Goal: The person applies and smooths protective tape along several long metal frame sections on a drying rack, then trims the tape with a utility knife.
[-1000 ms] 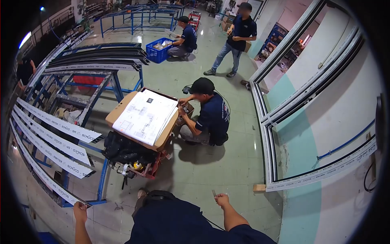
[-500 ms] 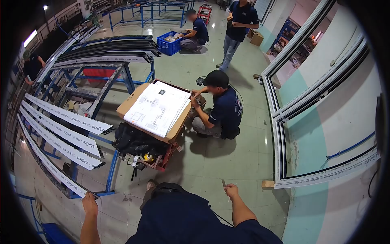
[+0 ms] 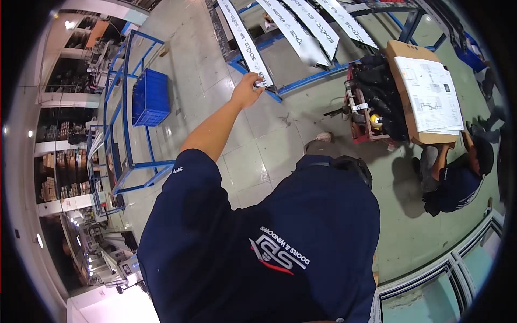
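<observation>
My left hand (image 3: 247,90) reaches forward at the upper middle, its fingers curled at the near end of a long profile (image 3: 241,37) wrapped in white printed film. The fingertips are partly hidden, and a small shiny spot shows beside them. The profile lies on a blue metal rack (image 3: 309,82). Several more film-wrapped profiles, among them a wide one (image 3: 293,33), lie alongside it to the right, their ends pointing towards me. My right hand is out of view.
To the right, a red cart (image 3: 360,116) carries black cloth, cardboard (image 3: 399,70) and printed drawings (image 3: 428,94). A co-worker (image 3: 458,185) crouches behind it. A blue crate (image 3: 151,97) stands by a blue frame (image 3: 125,124) on the left. Window frames (image 3: 414,280) are at lower right.
My view has swung to the left, so the rack and cart appear farther right. My left hand stays at the profile's end. My right hand, which held a small flat piece, has left the view.
</observation>
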The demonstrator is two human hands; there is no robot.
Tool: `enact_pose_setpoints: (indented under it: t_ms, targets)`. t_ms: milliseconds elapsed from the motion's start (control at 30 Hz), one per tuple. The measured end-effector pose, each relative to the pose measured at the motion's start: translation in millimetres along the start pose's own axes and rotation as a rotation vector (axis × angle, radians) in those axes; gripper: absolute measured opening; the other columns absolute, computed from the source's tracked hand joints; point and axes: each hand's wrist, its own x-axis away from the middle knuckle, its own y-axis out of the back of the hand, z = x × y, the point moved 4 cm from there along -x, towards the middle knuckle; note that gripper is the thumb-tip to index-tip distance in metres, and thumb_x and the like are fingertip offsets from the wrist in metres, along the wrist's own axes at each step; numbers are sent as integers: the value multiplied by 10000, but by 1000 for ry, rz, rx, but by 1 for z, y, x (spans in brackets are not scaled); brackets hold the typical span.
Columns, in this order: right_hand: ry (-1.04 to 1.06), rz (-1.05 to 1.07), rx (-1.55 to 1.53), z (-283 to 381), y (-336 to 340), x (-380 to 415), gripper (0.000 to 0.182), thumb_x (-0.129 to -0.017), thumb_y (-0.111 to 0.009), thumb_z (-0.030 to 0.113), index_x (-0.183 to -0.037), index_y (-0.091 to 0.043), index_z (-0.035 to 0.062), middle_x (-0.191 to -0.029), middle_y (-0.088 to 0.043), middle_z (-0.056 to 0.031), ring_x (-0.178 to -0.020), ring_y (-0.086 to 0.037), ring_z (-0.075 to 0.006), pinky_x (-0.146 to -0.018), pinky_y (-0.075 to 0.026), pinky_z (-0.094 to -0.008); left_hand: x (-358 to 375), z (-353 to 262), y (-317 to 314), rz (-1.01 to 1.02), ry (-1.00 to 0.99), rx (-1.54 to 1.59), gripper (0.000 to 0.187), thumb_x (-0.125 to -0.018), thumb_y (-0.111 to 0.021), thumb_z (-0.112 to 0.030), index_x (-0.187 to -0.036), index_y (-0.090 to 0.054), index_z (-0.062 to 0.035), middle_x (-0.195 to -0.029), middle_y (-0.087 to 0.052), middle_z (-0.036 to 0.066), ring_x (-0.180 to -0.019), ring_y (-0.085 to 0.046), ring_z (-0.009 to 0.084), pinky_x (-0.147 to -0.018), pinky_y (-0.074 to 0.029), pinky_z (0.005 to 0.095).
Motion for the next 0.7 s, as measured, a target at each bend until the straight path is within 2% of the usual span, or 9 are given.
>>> enact_pose_setpoints:
  t_ms: [167, 233, 267, 300, 333, 367, 433, 500, 700]
  targets:
    - [-48, 58, 160, 35, -21, 10, 107, -870, -619, 60, -975, -607, 47, -677, -557, -1, -512, -488, -95, -427, -387, -239, 5, -5, 1, -33, 22, -7, 369, -818, -736, -268, -1126, -650, -84, -1329, -518, 116, -1213, -525, 300, -1006, -446, 370]
    - [-64, -24, 188, 54, -4, 29, 118, -873, -613, 55, -989, -609, 37, -669, -553, -2, -501, -483, -96, -416, -383, -239, 3, 2, -1, -63, 0, -13, 385, -830, -737, -324, -1100, -657, -61, -1335, -528, 126, -1231, -517, 305, -1023, -429, 386]
    - [-180, -25, -50, 64, -7, 28, 167, -874, -608, 71, -1034, -628, 29, -674, -556, -5, -522, -498, -100, -433, -394, -245, 3, 1, -1, -37, 90, 51, 388, -832, -737, -326, -1100, -656, -57, -1343, -527, 126, -1236, -518, 304, -1024, -427, 385]
    - [-136, -79, 183, 82, -13, 25, 186, -873, -618, 96, -1039, -648, 18, -689, -571, -11, -556, -515, -105, -468, -406, -258, -2, 19, -11, -91, -16, 5, 301, -827, -749, -240, -1033, -673, -34, -1304, -557, 144, -1239, -512, 306, -1050, -401, 378]
    - [-125, -122, 195, 104, -22, 29, 186, -865, -629, 106, -1016, -664, 5, -712, -593, -18, -586, -526, -110, -501, -414, -272, -5, 13, -9, -63, 7, 63, 273, -833, -735, -190, -1037, -664, -23, -1298, -560, 155, -1227, -520, 313, -1053, -396, 384]
    - [-90, -124, 197, 120, -28, 28, 154, -888, -609, 96, -1016, -636, 14, -659, -526, 10, -539, -484, -94, -462, -393, -247, -4, 9, -4, -81, -67, 59, 277, -832, -732, -173, -1052, -659, -21, -1291, -565, 156, -1224, -523, 320, -1047, -399, 388]
    - [-2, -158, 173, 143, -38, 21, 117, -857, -660, 81, -953, -641, 17, -669, -557, -4, -555, -508, -97, -466, -399, -246, -8, 3, -2, -45, -137, -38, 227, -836, -723, -143, -1025, -657, -36, -1289, -566, 161, -1197, -538, 337, -1001, -436, 370]
    - [43, -148, 118, 169, -50, 27, 82, -848, -672, 74, -905, -637, 27, -677, -572, -7, -564, -521, -96, -469, -403, -248, -9, -12, 0, 16, -172, 25, 146, -849, -685, -104, -986, -659, -62, -1274, -561, 154, -1177, -548, 331, -965, -452, 377]
    - [6, -164, 109, 150, -60, 35, 64, -817, -695, 55, -857, -649, 36, -682, -597, -7, -578, -531, -98, -516, -428, -266, -20, -17, -1, 103, -215, 17, 86, -840, -665, -65, -923, -645, -80, -1254, -544, 138, -1139, -558, 330, -928, -468, 373]
